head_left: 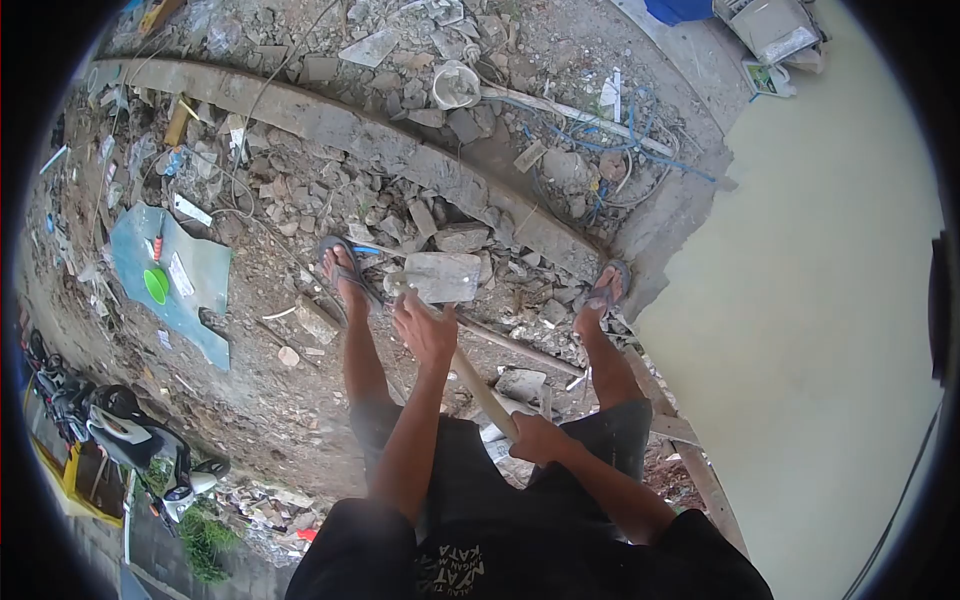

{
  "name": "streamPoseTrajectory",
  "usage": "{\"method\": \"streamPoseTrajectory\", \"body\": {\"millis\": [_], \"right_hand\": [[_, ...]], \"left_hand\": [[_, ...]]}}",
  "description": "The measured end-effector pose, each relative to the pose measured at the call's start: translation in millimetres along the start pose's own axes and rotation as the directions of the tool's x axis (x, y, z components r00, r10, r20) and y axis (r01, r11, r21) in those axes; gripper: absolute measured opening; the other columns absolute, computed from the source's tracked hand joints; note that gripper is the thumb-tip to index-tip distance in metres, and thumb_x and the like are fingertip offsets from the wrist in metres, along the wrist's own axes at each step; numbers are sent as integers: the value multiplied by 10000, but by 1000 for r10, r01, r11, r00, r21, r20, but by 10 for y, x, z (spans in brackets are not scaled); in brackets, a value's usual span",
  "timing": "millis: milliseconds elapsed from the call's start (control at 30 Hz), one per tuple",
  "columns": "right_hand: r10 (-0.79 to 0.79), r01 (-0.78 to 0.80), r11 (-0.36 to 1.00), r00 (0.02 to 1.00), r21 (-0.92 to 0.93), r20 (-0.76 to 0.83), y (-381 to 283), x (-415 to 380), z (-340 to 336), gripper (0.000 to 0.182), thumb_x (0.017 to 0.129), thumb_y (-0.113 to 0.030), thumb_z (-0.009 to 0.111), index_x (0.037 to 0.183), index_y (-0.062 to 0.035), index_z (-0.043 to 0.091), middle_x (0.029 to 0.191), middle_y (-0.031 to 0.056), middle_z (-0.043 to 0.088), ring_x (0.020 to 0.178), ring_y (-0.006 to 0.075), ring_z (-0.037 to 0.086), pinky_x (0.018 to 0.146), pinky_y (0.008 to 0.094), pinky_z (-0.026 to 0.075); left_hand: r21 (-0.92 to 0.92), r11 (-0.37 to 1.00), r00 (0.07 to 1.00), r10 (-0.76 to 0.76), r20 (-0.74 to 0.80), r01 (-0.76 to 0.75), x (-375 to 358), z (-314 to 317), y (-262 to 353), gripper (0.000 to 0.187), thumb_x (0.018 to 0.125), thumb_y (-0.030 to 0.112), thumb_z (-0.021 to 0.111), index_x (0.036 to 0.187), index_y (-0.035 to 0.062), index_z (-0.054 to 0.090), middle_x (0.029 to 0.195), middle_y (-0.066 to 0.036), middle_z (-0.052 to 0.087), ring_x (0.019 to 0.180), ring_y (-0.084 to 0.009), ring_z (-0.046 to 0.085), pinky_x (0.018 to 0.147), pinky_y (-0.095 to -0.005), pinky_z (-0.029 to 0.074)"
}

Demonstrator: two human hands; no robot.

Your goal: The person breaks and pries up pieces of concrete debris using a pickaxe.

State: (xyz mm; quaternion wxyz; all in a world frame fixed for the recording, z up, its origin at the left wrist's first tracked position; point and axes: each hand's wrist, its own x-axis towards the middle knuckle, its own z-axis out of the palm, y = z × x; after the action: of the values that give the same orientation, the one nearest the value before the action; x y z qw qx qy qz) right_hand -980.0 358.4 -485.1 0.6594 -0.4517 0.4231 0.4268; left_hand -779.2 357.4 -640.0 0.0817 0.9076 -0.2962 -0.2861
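A pale wooden handle [483,393] slants between my two hands. My left hand [427,332] is closed round its upper part, just below a flat grey, dirt-covered piece [442,277] that looks like a hoe blade. Lower down, my right hand [540,439] grips the handle near my lap. Broken concrete and rubble [462,237] lie around the flat piece. My feet, in sandals, stand apart on either side of it.
A long concrete beam [350,130] crosses beyond my feet. Nearby are a white bucket [457,86], blue cord [640,143] and pipes. To the left lie a glass-like sheet [205,262] with a green bowl [156,286], and parked motorcycles [130,430]. A pale wall [810,300] rises at right.
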Motion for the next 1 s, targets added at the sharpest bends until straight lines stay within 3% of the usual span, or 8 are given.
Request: {"method": "streamPoseTrajectory", "body": {"millis": [200,300,367,433,700,833,900,1000], "right_hand": [[5,-4,1000,1000,-22,21,190,74,237,439,741,-210,643,1081,18,485,877,250,646,856,423,643,763,500,497],[38,-39,999,998,8,54,264,62,161,400,744,-174,622,1068,14,482,867,252,643,849,426,645,755,514,498],[43,-46,998,997,48,59,281,97,139,365,738,-143,605,1045,14,487,852,256,640,838,429,645,744,518,498],[-2,0,999,999,45,47,331,70,120,338,744,-125,595,1034,8,485,849,250,639,830,425,645,739,518,497],[-121,121,984,993,134,-15,486,40,41,297,758,-111,585,1018,13,511,866,248,647,834,423,652,729,520,506],[-133,129,984,991,123,24,574,70,38,375,749,-139,589,1069,32,496,955,272,643,924,419,646,792,506,510],[-191,197,974,980,109,-59,638,106,112,330,750,-123,605,1026,38,522,901,257,652,851,425,656,743,510,522],[-360,383,910,919,157,-161,835,248,389,469,797,-279,633,1158,4,536,1038,238,653,981,403,637,807,488,519]], "left_hand": [[292,770,821,557,128,-568,1740,1151,155,523,834,112,550,1327,-11,425,1396,-185,420,1321,-346,371,1099,-487,282],[462,716,823,282,492,-522,2299,1622,172,532,875,161,523,1371,5,408,1338,-168,520,1304,-318,428,1130,-503,222],[597,630,860,263,437,-496,2336,1957,34,450,893,188,502,1308,14,488,1258,-161,597,1211,-332,532,1082,-494,326],[402,886,861,-5,509,-232,2343,2040,50,318,908,213,476,1137,42,616,1155,-176,656,1059,-376,625,970,-488,454],[-38,811,754,559,345,-584,1416,1630,2024,342,944,358,482,910,72,667,930,-225,674,871,-448,638,808,-528,496],[-32,527,518,843,144,-849,831,2175,3345,303,944,289,512,809,75,679,756,-166,681,733,-399,662,662,-477,540],[-206,708,668,706,235,-676,558,2453,3951,348,954,300,493,813,41,677,865,-180,688,782,-377,675,699,-464,553],[-420,725,440,675,593,-546,64,2802,4517,841,839,537,602,1292,-139,391,1100,-340,607,1068,-412,613,916,-471,488]]}}
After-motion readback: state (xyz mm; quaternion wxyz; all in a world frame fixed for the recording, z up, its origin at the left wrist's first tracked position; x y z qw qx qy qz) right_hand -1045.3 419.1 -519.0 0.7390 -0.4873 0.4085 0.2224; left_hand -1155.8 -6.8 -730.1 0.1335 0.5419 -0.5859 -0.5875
